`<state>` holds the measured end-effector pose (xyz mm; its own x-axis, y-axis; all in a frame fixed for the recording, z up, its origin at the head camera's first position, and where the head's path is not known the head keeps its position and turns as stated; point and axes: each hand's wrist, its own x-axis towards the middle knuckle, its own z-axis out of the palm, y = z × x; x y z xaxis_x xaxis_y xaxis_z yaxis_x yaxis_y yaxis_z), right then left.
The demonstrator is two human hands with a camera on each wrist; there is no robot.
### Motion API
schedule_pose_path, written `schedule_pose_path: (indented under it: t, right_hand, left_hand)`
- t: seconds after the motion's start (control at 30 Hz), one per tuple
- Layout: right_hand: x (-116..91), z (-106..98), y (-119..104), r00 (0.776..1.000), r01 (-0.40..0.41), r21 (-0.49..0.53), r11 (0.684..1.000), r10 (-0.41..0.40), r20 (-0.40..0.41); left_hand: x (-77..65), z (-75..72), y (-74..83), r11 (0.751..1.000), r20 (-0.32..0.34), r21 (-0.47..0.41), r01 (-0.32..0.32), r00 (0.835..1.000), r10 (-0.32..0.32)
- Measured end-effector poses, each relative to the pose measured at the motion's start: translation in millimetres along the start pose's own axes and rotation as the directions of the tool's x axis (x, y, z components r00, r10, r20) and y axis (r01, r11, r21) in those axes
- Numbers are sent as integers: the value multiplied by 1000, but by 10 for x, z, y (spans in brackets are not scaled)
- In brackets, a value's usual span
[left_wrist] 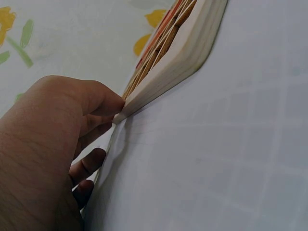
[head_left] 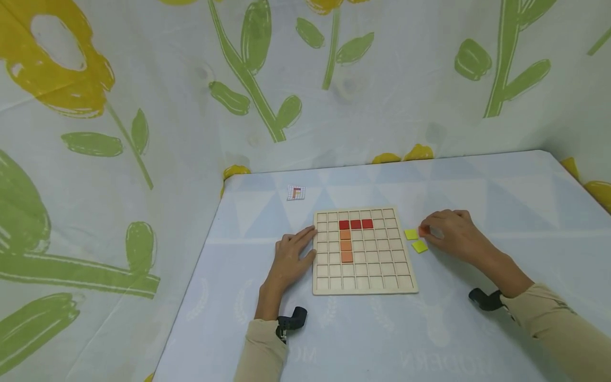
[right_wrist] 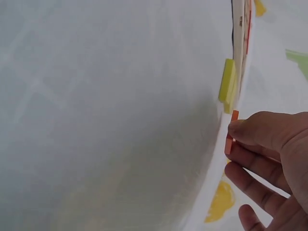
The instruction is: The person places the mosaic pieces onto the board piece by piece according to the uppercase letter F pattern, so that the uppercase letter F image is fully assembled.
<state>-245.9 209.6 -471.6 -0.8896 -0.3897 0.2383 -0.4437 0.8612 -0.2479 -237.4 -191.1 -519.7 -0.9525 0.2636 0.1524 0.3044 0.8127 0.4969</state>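
Note:
A wooden grid board (head_left: 365, 285) lies on the table. In its grid are a row of red tiles (head_left: 355, 224) and, running down from the row's left end, a column of orange tiles (head_left: 346, 245). My left hand (head_left: 288, 261) rests at the board's left edge, fingers extended; its thumb touches the rim in the left wrist view. Right of the board, my right hand (head_left: 451, 232) pinches a single orange tile (right_wrist: 229, 146) between thumb and fingers. Beside that hand lie two yellow tiles, one (head_left: 410, 234) nearer the board and another (head_left: 420, 246) closer to me.
Behind the board lies a small card (head_left: 296, 192) printed with a coloured grid pattern. The pale patterned table (head_left: 215, 297) meets a flower-printed cloth (head_left: 181, 106) at its back and left. Black wrist cameras (head_left: 293, 318) sit on both wrists.

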Motion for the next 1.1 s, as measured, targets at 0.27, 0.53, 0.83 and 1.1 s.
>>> schedule_pose_path:
  t: [0.27,0.53,0.83,1.1]
  right_hand:
    - [3,-64,-111,997,49,19,999,-48,-58]
    - [-11,-44,-301,988,130,47,990,-125,-91]
    - [-29,-10,-472,970,218,73,973,-208,-123]
    - [-38,17,-625,969,236,100,967,-228,-91]
  left_hand:
    - [6,7,-13,1000,3,-9,-2,1000,2]
    - [10,23,-27,1000,-14,-6,-14,1000,14]
    - [11,9,-18,1000,4,0,-11,1000,11]
    - [10,14,-29,1000,-4,-3,-13,1000,13]
